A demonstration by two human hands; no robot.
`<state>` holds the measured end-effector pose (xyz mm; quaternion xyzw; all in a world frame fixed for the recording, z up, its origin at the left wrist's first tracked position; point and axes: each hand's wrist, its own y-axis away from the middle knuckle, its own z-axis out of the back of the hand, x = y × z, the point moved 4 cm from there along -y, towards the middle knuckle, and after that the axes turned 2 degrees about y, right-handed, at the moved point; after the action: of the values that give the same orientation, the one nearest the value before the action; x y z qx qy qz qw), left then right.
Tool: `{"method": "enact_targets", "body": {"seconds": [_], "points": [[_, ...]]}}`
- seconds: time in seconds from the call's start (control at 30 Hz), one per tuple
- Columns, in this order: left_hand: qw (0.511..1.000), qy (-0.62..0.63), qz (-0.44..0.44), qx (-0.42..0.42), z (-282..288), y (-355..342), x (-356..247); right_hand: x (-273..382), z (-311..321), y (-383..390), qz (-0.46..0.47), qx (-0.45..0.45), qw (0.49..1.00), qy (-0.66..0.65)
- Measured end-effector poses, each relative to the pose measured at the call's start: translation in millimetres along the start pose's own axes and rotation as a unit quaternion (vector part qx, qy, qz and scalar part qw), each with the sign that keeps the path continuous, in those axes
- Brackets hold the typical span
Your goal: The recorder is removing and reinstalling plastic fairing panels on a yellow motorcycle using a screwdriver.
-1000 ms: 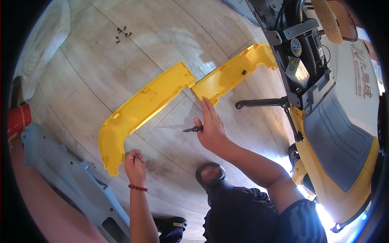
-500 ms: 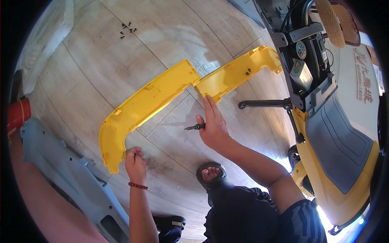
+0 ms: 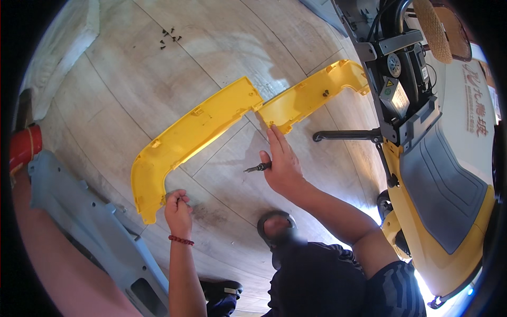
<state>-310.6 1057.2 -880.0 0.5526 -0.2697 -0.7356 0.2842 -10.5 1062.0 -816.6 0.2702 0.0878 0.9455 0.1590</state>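
Two yellow plastic panels lie inside-up on the floor: a long curved left panel [image 3: 190, 132] and a right panel [image 3: 296, 100] with small dark screws [image 3: 326, 93] on it. My right hand [image 3: 283, 166] holds a screwdriver [image 3: 257, 168] across its palm by the thumb, shank pointing left, while its extended fingertips touch the right panel's near end. My left hand [image 3: 178, 211], with a red bead bracelet at the wrist, is curled beside the left panel's lower end; what it holds, if anything, is hidden.
A partly stripped yellow-and-grey scooter [image 3: 438, 195] stands at right on a black stand [image 3: 343, 135]. A grey molded panel [image 3: 95, 222] lies at left near a red cylinder [image 3: 21, 150] and a white block [image 3: 63, 58]. Several loose screws [image 3: 169, 37] are scattered at the top.
The view has shifted slightly, so most things sit a little farther right. Both hands keep nearly the same pose, the right still with the screwdriver against the panel's end.
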Motion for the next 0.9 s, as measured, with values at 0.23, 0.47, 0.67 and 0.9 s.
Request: {"method": "enact_targets", "body": {"seconds": [0.23,0.47,0.67,0.9], "points": [[1.000,-0.010,-0.022,-0.005,0.4,0.3,-0.6,12.6,9.5,3.7,-0.001,-0.008,1.000,0.008],[0.990,0.139,0.021,0.022,-7.3,10.0,7.7,35.6,-4.0,20.6,0.101,0.034,0.989,-0.104],[0.987,0.149,0.038,0.036,-11.1,16.1,12.9,27.8,-39.2,33.4,0.046,0.201,0.975,-0.076],[0.955,-0.228,-0.189,-0.022,-0.9,26.1,-22.2,16.0,-55.0,32.0,0.055,0.236,0.970,0.019]]}}
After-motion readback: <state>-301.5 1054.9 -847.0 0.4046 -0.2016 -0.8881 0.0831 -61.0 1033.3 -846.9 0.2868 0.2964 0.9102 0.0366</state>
